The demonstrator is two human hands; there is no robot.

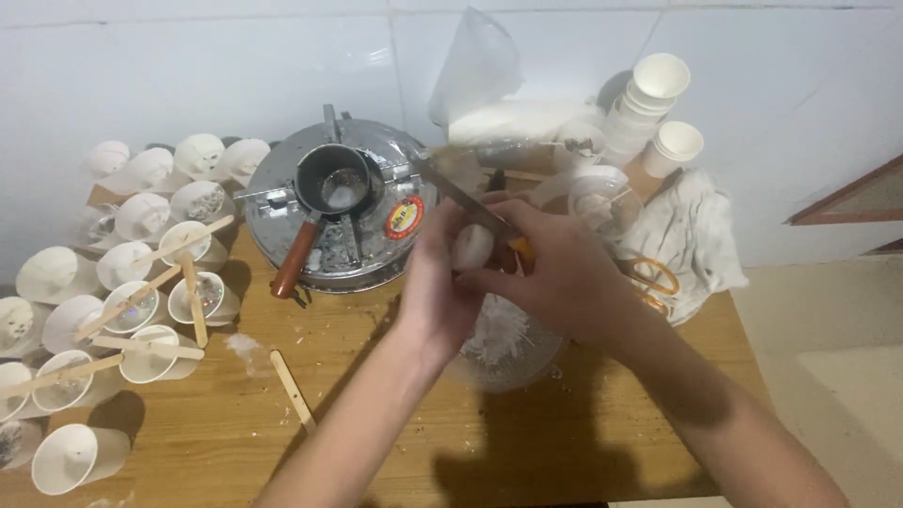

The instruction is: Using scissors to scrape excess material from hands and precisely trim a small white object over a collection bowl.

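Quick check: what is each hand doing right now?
Left hand: closed on a small white piece.
Right hand: closed on a knife.

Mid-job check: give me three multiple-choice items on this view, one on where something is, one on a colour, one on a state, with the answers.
1. Where does the loose stick lie?
A. on the table, left of the forearms
B. inside the pot
C. on the cloth

2. What colour is the ladle handle?
A. blue
B. reddish brown
C. white

3. What is the right hand doing?
A. resting flat on the table
B. gripping a knife
C. lifting a cup

Answers: 1 A, the stick lies on bare wood by the cups. 2 B, the handle over the metal pot is reddish brown. 3 B, its fingers close on the knife beside the left hand, which holds a white piece.
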